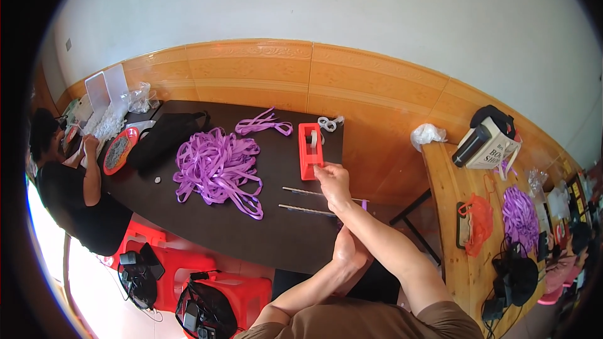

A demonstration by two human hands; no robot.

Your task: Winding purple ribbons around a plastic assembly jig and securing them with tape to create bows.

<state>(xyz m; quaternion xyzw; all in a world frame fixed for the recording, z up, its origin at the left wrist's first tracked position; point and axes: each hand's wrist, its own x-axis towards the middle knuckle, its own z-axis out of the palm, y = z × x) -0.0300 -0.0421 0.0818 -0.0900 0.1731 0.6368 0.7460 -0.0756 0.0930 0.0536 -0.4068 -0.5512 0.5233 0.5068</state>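
Note:
A red tape dispenser (304, 158) with a roll of tape stands near the right end of the dark table. At its near end are the pinched fingers of my right hand (334, 187); whatever lies between them is too small to make out. Closer to my body, my left hand (349, 250) is at the table's edge, its fingers mostly hidden by my right forearm. A scrap of purple ribbon (364, 204) shows beside that forearm. Two thin rods, an upper rod (301, 191) and a lower rod (304, 209), lie side by side, their right parts passing near my arm.
A heap of purple ribbon (217, 166) covers the table's middle, with a smaller ribbon bundle (264, 124) behind. Tape rolls (328, 124) sit at the far corner. A co-worker (78, 194) sits left by a red basket (120, 152). A wooden table (449, 213) stands right.

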